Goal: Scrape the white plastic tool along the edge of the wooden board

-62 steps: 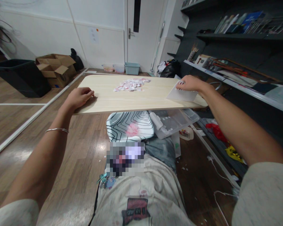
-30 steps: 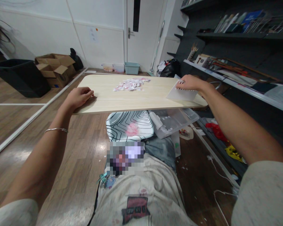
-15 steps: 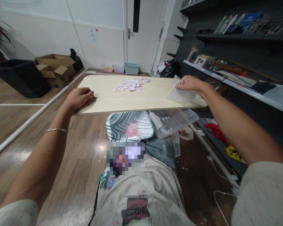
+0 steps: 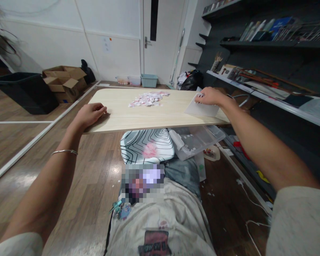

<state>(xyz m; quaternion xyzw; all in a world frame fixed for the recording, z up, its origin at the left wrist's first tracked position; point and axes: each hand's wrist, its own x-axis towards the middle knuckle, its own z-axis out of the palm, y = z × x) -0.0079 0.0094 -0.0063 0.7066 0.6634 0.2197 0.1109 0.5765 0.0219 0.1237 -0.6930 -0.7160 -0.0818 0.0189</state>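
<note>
A pale wooden board (image 4: 117, 117) spans the view in front of me. At its left end, my left hand (image 4: 92, 113) rests on the surface with fingers loosely bent and nothing visible in them. Near the board's right end, my right hand (image 4: 209, 96) grips a thin white sheet (image 4: 204, 109) by its upper edge. The sheet is tilted, its lower edge at or close to the wood; exact contact is unclear. Between the hands, towards the far edge, lies a spread heap of small white and pinkish paper scraps (image 4: 149, 99).
Under the board's near edge are a black-lined patterned tray (image 4: 134, 142) holding a pink patch and a clear plastic box (image 4: 194, 145). A black bin (image 4: 24, 92) and cardboard boxes (image 4: 65, 85) stand left. Dark shelves (image 4: 269, 44) line the right; a blue-grey basket (image 4: 149, 81) is by the door.
My right hand and the white sheet have moved slightly left along the board. The left hand stays at the left end. The whole view has shifted a little downward.
</note>
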